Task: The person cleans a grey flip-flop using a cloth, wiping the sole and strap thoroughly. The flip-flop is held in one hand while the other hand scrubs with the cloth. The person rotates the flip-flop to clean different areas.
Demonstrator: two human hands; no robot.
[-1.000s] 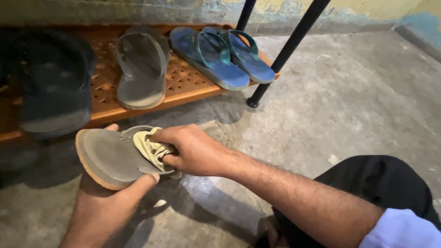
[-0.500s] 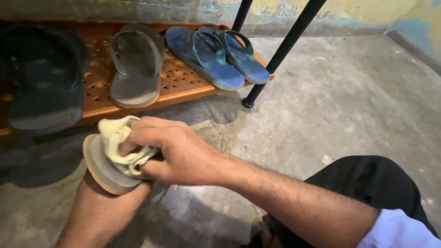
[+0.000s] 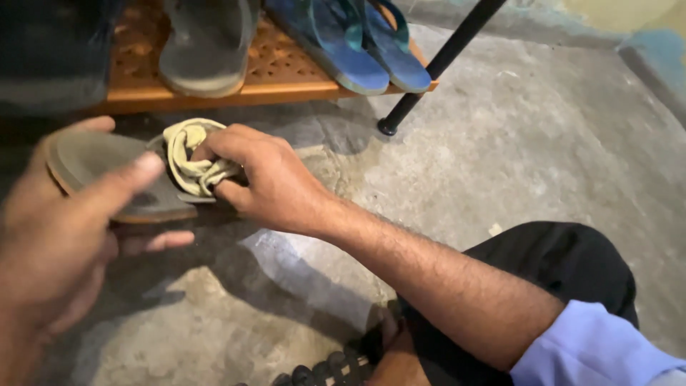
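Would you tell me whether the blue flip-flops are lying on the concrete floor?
No, the blue flip-flops lie on the orange shoe rack, above the floor.

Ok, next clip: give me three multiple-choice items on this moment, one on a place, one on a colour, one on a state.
1. Where do the blue flip-flops lie?
A. on the orange rack
B. on the concrete floor
C. in a lap

2. What colour is the cloth?
A. red
B. pale yellow
C. black

3. What is the right hand doing?
A. hanging free
B. pressing the cloth on the grey sandal
C. gripping the black pole

Key: 1 A, they rest on its perforated shelf; 2 B, bunched pale folds; 3 B, while the left hand holds the sandal.
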